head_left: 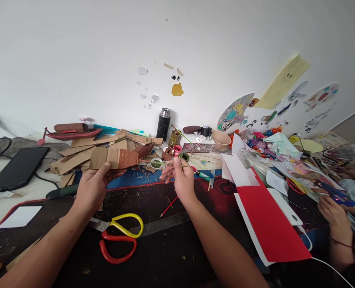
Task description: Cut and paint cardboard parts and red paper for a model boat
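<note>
My left hand (95,185) grips a folded strip of cardboard (114,158), thumb on top and fingers underneath. Reddish-brown paint covers the strip's right part; the left part is bare tan. Between the thumb and fingers of my right hand (182,178) is a thin paintbrush (159,162) with a green handle. Its brown tip points left, at the painted end of the strip; whether it touches I cannot tell. Just beyond the brush stand small open paint jars: a brown one (168,153), a red one (177,149) and a green one (184,156).
Scissors (126,226) and a red pencil (168,207) lie on the dark mat. Cardboard scraps (78,154), a black flask (164,124) and a red model boat (75,134) are behind. A phone (18,168) lies left, red paper (273,224) right. Another person's hand (335,214) holds something blue.
</note>
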Motion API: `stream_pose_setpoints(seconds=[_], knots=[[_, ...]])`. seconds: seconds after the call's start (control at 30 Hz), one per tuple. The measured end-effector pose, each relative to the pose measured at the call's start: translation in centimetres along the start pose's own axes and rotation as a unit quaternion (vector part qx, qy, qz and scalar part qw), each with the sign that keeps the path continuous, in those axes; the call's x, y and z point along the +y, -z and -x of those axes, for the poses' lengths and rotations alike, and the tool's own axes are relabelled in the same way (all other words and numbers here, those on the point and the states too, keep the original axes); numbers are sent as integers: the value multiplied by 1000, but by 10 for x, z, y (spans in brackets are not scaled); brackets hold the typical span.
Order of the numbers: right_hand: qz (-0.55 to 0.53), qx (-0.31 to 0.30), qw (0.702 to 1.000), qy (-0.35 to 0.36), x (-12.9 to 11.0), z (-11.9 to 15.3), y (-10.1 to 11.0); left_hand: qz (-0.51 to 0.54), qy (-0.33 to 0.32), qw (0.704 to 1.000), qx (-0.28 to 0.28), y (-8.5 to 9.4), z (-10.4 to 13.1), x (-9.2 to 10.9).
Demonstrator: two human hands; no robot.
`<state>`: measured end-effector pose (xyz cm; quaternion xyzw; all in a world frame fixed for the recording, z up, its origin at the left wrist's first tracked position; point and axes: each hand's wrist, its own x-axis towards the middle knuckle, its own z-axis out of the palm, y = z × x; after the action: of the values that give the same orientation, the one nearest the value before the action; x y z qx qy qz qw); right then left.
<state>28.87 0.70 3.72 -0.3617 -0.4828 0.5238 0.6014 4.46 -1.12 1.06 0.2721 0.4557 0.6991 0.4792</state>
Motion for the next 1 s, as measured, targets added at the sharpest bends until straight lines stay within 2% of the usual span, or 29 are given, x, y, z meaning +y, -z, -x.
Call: stream_pose_setpoints(seconds=[0.27,0.57,0.8,1.0], knots=[[12,-25,1000,-6,-1,4,0,-10,-4,1000,-11,0,1,-1],[12,-19,1000,-7,1,5,-1,-12,-7,1000,-6,-1,1,0],[-7,-12,1000,3,-3,5,-3,-28,-3,1000,-14,5,-1,-6],[5,-41,999,-2,-5,4,-13,-83,15,995,-49,6,0,-10]])
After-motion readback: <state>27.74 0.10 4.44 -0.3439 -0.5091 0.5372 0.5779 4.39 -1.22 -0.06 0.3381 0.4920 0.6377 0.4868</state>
